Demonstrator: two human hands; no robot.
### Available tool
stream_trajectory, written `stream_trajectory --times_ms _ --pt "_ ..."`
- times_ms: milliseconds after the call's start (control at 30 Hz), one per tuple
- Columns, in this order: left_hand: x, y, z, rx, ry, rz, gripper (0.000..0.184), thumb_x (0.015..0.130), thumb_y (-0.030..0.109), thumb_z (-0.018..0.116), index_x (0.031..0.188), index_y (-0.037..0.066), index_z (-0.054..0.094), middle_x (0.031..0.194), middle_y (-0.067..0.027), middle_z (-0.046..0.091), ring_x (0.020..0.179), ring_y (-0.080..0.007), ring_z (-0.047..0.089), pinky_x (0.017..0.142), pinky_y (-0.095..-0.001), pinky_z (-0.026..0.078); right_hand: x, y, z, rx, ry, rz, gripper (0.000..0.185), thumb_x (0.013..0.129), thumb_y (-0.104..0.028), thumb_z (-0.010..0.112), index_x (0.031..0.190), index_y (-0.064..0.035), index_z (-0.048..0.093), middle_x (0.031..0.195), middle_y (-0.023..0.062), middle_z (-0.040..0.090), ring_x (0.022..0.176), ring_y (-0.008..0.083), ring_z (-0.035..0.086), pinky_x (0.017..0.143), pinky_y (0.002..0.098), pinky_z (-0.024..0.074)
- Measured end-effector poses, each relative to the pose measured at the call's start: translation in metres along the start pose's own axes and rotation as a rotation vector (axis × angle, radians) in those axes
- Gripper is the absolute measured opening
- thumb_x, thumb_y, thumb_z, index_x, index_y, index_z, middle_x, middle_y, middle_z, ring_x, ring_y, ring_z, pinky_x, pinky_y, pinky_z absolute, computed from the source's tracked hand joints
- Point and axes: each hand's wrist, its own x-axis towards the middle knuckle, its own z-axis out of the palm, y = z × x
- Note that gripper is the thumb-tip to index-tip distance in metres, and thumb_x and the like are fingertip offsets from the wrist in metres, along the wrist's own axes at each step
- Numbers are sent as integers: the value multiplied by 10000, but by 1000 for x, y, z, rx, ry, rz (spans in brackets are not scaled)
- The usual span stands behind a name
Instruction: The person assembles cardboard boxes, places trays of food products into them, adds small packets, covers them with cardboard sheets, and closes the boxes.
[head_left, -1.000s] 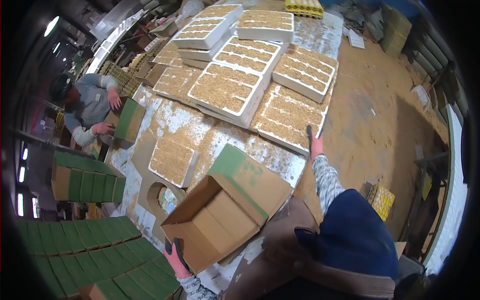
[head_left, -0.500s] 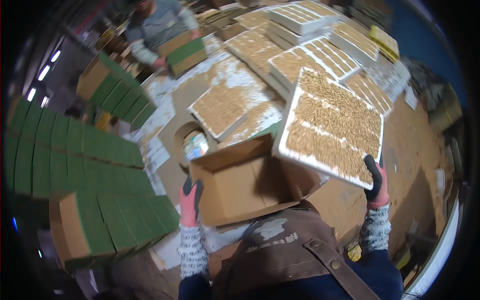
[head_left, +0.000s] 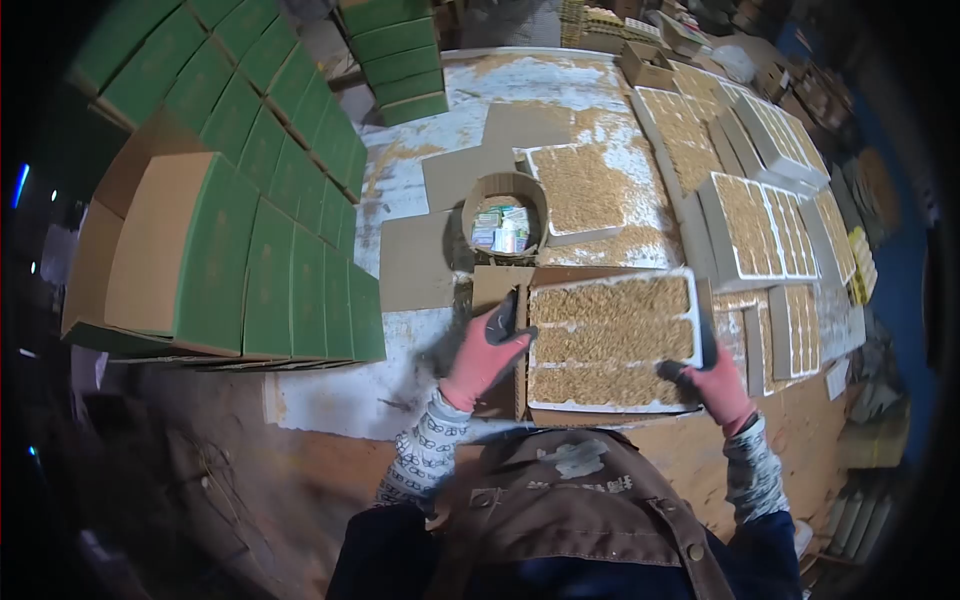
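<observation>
A white foam tray [head_left: 620,407] filled with small tan, grain-like pieces in rows sits level in the mouth of an open cardboard box [head_left: 521,375] in front of me. My left hand [head_left: 486,352], in a pink glove with dark fingertips, is closed over the box's left wall, its thumb reaching the tray's edge. On the other side, my right hand [head_left: 716,384], gloved alike, grips the tray's right edge, thumb on top near the lower corner. The box's inside is mostly hidden under the tray.
Green boxes [head_left: 220,270] are stacked at left, the nearest one open. A round tub [head_left: 505,185] holding small printed packets stands beyond my box, beside another filled tray [head_left: 580,190]. More filled trays [head_left: 745,230] are piled at right. Cardboard sheets [head_left: 415,260] lie on the table.
The tray has gone from tilted above the box's right side to level in its opening, with my right hand still on it. My view has turned left; the other person is out of sight.
</observation>
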Motion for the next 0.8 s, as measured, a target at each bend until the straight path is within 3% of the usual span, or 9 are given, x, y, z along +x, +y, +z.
stream_trajectory --times_ms 100,167,267,300,367,500,633,733,800 --pt "4 -2 -3 98 -16 122 404 830 23 572 1215 -46 469 1077 -71 586 934 -89 536 849 -226 441 19 86 3 -824 -23 -8 814 733 -207 682 1328 91 213 898 195 609 784 330 615 698 392 488" --pt "19 -73 -48 -282 123 -98 365 887 102 519 1216 -43 454 1077 -101 584 954 -142 561 877 -253 443 25 56 24 -1295 -78 -56 837 699 -330 707 1258 136 294 863 173 625 758 302 621 663 384 486" --pt "51 -56 -100 548 416 -182 463 860 270 570 1227 13 455 1142 -171 548 1071 -266 516 936 -322 392 59 42 26 -1329 -288 138 767 677 -391 713 1143 140 414 801 148 635 743 283 625 645 371 486" --pt "69 -95 -133 752 539 -56 613 801 371 618 1267 24 422 1224 -223 474 1152 -351 441 977 -404 353 74 27 26 -1407 -360 85 587 692 -423 697 1002 53 549 752 125 635 750 278 627 661 369 492" --pt "86 -126 -175 1116 668 -333 928 703 535 652 1374 33 253 1353 -301 287 1266 -417 272 1037 -463 253 112 -14 20 -1453 -575 -40 473 752 -516 617 848 -54 639 794 125 626 760 277 620 694 377 496" --pt "116 -150 -189 1290 646 -602 1063 635 556 702 1401 43 173 1396 -299 201 1282 -442 229 1037 -515 218 202 -107 68 -756 -384 -292 285 775 -323 661 907 -72 636 796 119 643 739 226 636 671 360 508" --pt "158 -167 -196 1338 737 -651 1165 587 541 747 1413 46 93 1403 -299 174 1264 -475 229 1001 -594 196 321 -21 177 -1122 -543 -560 455 695 -300 703 1061 -66 567 851 139 625 857 245 612 762 377 470" --pt "172 -124 -206 1303 690 -791 1152 580 521 759 1404 33 119 1368 -301 247 1248 -435 284 994 -539 260 358 46 216 -1182 -452 -922 410 668 -241 681 1027 -71 578 828 139 612 823 285 599 747 378 470" --pt "173 -125 -228 1279 701 -731 1123 585 461 779 1394 18 140 1334 -291 308 1203 -409 355 967 -470 325 365 36 211 -1134 -486 -607 313 704 -215 622 985 -78 605 854 138 622 835 302 601 743 387 474"
